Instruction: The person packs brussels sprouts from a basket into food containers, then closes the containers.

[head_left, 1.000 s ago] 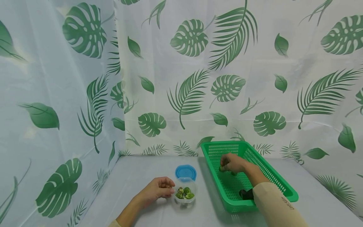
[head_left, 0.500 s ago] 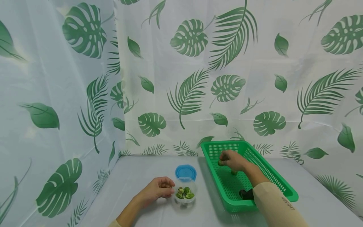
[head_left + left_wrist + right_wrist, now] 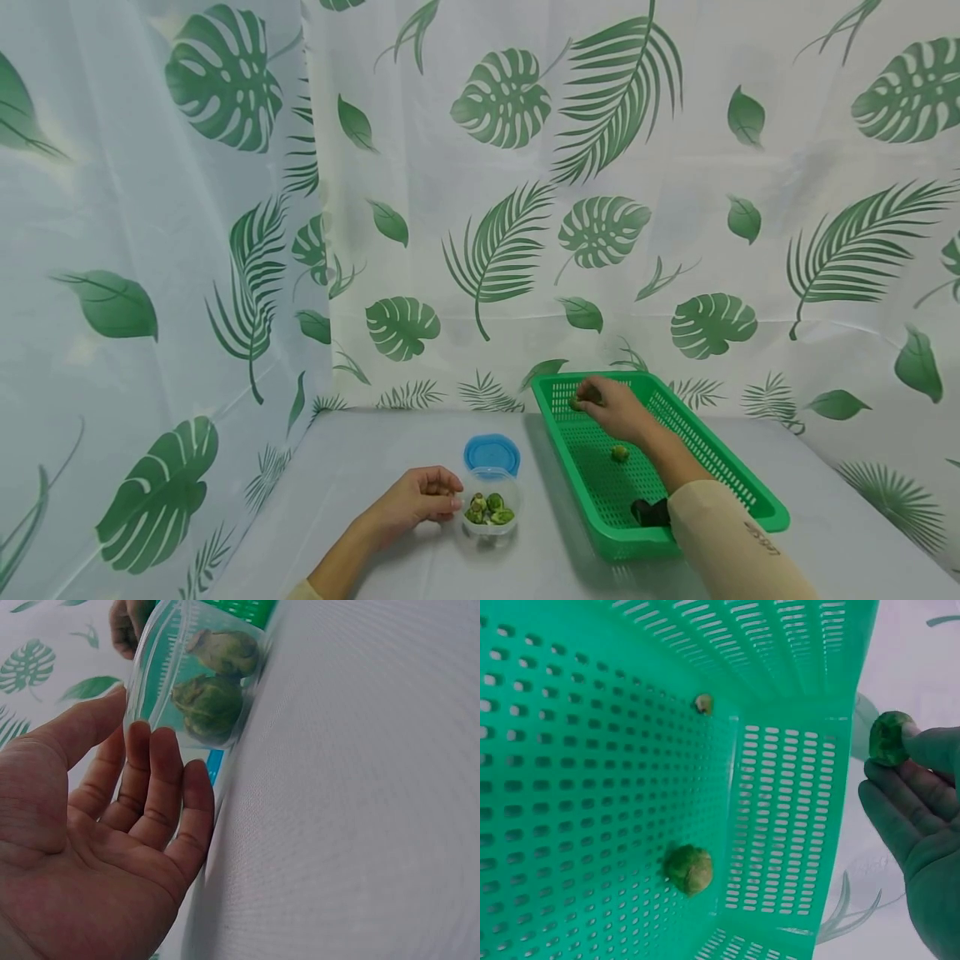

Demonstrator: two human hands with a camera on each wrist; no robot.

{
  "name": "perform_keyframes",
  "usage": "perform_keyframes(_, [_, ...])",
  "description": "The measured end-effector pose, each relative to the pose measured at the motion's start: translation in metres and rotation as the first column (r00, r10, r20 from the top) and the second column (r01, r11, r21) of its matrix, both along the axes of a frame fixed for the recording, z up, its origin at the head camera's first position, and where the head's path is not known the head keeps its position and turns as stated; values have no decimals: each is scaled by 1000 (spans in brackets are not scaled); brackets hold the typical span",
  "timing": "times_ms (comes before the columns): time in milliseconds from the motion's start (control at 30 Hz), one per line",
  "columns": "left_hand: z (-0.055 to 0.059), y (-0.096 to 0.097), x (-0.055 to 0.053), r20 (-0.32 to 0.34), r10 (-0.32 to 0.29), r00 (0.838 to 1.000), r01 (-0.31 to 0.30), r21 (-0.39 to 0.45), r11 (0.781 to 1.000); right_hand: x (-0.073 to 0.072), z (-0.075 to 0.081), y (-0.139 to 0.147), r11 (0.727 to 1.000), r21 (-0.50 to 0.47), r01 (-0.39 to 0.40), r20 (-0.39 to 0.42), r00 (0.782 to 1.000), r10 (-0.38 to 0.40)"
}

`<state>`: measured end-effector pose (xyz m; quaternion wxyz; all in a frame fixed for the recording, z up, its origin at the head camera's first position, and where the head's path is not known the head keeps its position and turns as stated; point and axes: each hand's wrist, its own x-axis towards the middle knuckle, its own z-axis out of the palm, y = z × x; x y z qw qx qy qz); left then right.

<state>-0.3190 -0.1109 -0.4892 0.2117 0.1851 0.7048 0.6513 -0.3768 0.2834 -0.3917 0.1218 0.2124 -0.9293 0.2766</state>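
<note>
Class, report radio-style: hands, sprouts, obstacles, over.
Right hand pinching a sprout at far end of basket. Left hand at edge of container. Several sprouts in container; another sprout in basket. Nothing evidently blocking.

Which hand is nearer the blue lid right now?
Left. The left hand is close, at the clear tub just in front of the blue lid; the right hand is farther, to the lid's right, at the far end of the green basket, pinching a sprout.

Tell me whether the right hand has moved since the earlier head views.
Yes: in the head view the right hand has moved up the picture, closer to the far rim of the green basket, pinching a sprout.
</note>
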Motion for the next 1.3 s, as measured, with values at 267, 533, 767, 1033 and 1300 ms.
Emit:
perform_keyframes(267, [1, 0, 1, -6, -8, 1000, 8, -9, 1000, -1, 4, -8, 999, -48, -16, -92, 996, 11])
perform_keyframes(533, [1, 0, 1, -9, -5, 1000, 5, -12, 1000, 2, 15, -18, 993, -118, 2, -118, 993, -16])
perform_keyframes(767, [0, 0, 0, -9, -7, 1000, 7, -4, 1000, 3, 26, -25, 985, -172, -25, -166, 986, -4])
perform_keyframes(1033, [-1, 0, 0, -4, -9, 1000, 9, 1, 1000, 12, 44, -44, 966, -243, -92, -235, 971, 33])
perform_keyframes(1300, [-1, -1, -1, -2, -8, 1000, 8, 3, 1000, 24, 59, -63, 953, -271, -131, -267, 962, 56])
